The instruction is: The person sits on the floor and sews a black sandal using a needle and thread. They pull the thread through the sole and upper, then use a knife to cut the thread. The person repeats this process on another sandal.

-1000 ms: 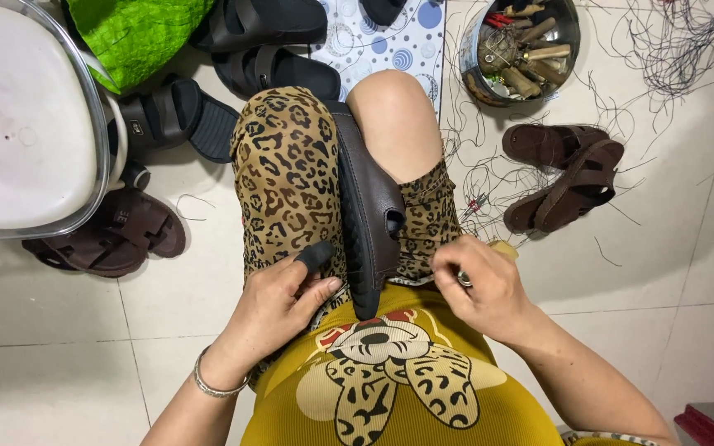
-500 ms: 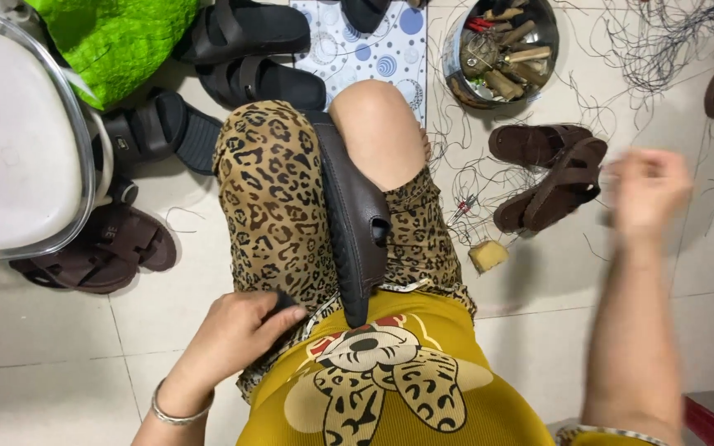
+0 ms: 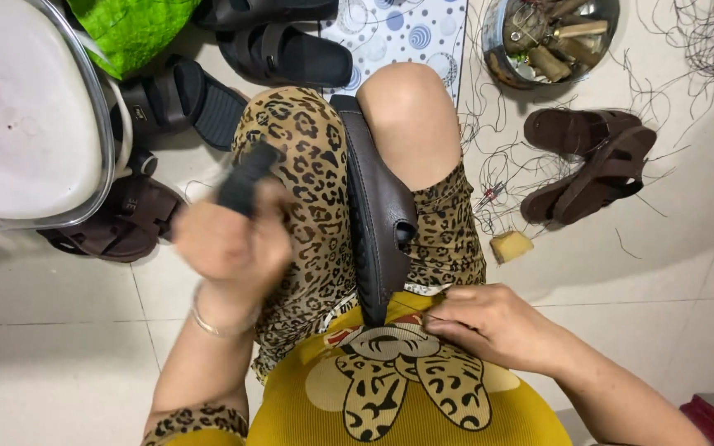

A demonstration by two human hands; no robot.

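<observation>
- Dark brown leather sandal (image 3: 378, 223) stands on its edge, squeezed between the knees, so it stays put in the middle.
- Left hand (image 3: 233, 248) is up and blurry, fingers closed round a black tool handle (image 3: 245, 177).
- Right hand (image 3: 489, 322) rests near the sandal's close end, fingertips pinched together; what they pinch I cannot tell.
- Small yellow block (image 3: 511, 245) lies on the floor to the right.

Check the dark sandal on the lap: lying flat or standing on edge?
On edge: the dark sandal stands sideways, wedged between the knees, sole rim facing up.
</observation>
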